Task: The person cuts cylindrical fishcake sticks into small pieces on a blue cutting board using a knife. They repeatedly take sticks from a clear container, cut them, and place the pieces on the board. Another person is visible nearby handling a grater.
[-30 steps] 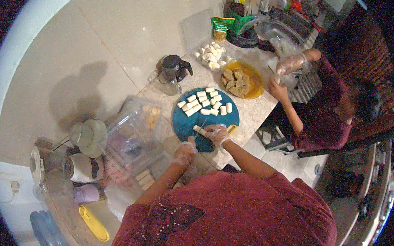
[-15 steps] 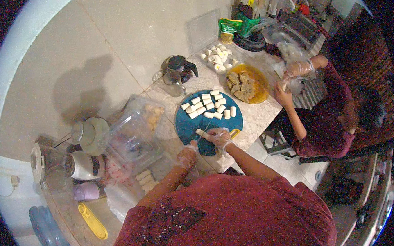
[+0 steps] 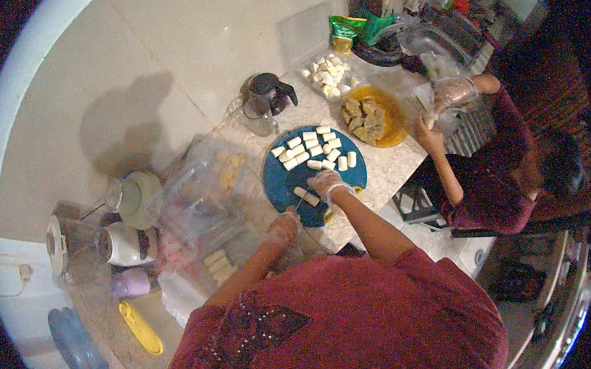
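Note:
My left hand (image 3: 284, 227), in a clear plastic glove, grips a knife (image 3: 301, 202) whose thin blade lies across a white food roll (image 3: 306, 196) on the round blue cutting board (image 3: 279, 192). Just beyond that roll is my right hand (image 3: 328, 184), also gloved, its fingers bent together beside the cut pieces. Whatever those fingers hold, if anything, is hidden. Several short white cylindrical pieces (image 3: 312, 144) lie spread over the far half of the board. More uncut rolls (image 3: 219, 266) rest in clear packaging left of my left forearm.
Beyond the board stand a glass coffee pot (image 3: 268, 98), a tray of white chunks (image 3: 329, 76) and an amber plate (image 3: 395, 127) of brownish pieces. Clear plastic containers (image 3: 194, 190) crowd the left. A co-worker's gloved hands (image 3: 454, 95) work at the right.
My right hand has let go of the roll and moved up toward the cut pieces. The roll now lies on the board under the blade. My left hand stays low with the knife.

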